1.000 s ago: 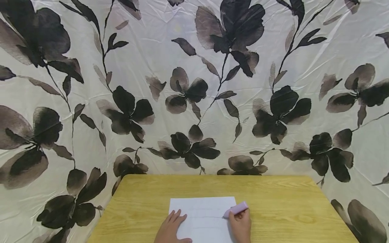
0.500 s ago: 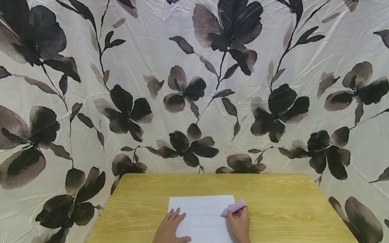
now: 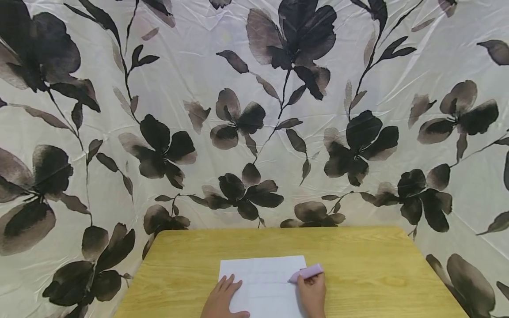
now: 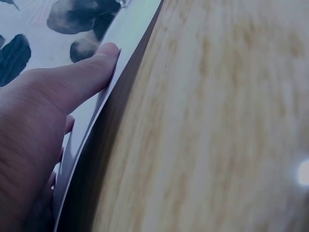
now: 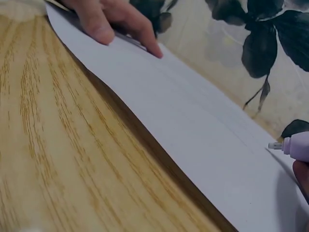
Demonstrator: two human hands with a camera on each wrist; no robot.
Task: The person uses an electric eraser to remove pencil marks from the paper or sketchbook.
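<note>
A white sheet of paper point(image 3: 262, 291) with a few faint lines across it lies near the front of the table. My left hand point(image 3: 222, 296) rests on its left side, fingers spread and thumb apart. In the left wrist view the thumb point(image 4: 82, 79) lies along the sheet's lifted near edge. My right hand point(image 3: 313, 295) pinches a thick lilac pen point(image 3: 309, 272), slanted, at the sheet's right side. In the right wrist view the pen's narrow tip point(image 5: 275, 145) is at the paper, but contact is hard to tell. Most of the right hand is hidden there.
The yellow wood-grain table point(image 3: 370, 274) extends around the paper on both sides and behind it. Behind the table hangs a white cloth point(image 3: 310, 176) with dark printed flowers.
The head view has shifted slightly, moving the scene a little left. Both hands keep nearly the same places on the paper, and the pen is still gripped near the right edge.
</note>
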